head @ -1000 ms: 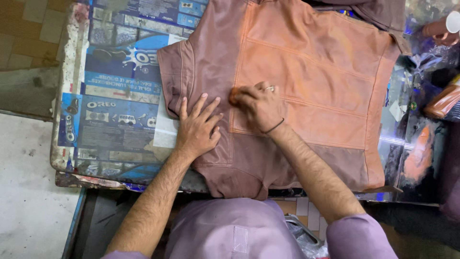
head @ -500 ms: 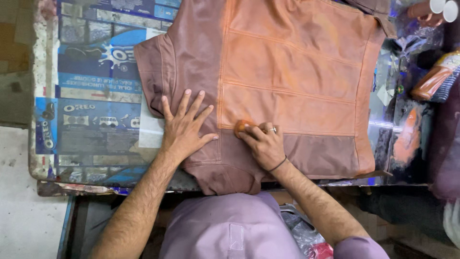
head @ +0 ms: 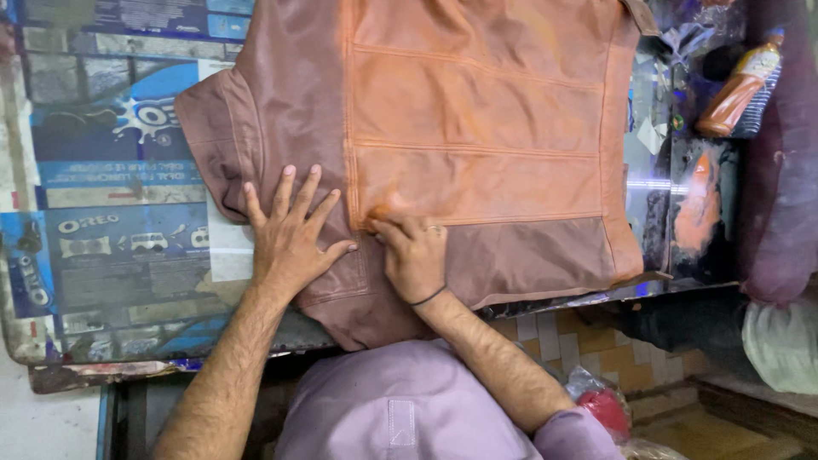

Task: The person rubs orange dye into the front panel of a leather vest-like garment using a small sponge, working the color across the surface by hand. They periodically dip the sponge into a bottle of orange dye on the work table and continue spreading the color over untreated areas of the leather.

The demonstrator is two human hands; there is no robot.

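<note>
Brown leather jacket (head: 443,145) spread flat over a worktable (head: 111,255) covered in blue printed packaging sheets. Middle panels of the jacket stained orange, side panels and lower right corner a duller brown. Left hand (head: 290,238) lying palm down on the jacket's left edge, fingers spread wide, partly over the jacket's hem and partly over the table. Right hand (head: 415,255) just beside it on the jacket, fingertips bunched together and pressed onto a small orange pad (head: 381,210) at a seam; ring on one finger, dark band at the wrist. Orange bottle (head: 737,85) well to the right of the jacket, near a purple cloth (head: 780,187). Lilac shirt (head: 400,409) below the jacket.
</note>
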